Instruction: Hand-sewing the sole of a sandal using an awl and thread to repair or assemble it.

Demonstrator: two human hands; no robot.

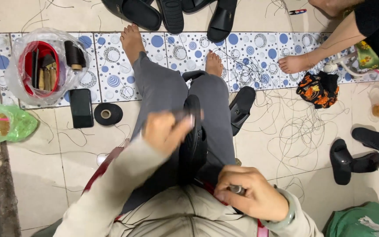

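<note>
I sit on the floor with a black sandal point(193, 145) standing on edge on my lap, between my grey trouser legs. My left hand point(165, 131) is blurred with motion and grips the sandal's upper edge, fingers closed around something thin. Low by my belly, my right hand point(247, 196) is closed on a small metal-tipped tool point(237, 189). Another black sandal point(241, 107) lies by my right knee.
A red container of tools in a clear bag point(42, 66), a black thread spool point(74, 55), a phone point(81, 107) and a black tape roll point(108, 114) lie left. Loose threads point(292, 131) and black sandals point(356, 158) lie right. Another person's foot point(295, 63) rests far right.
</note>
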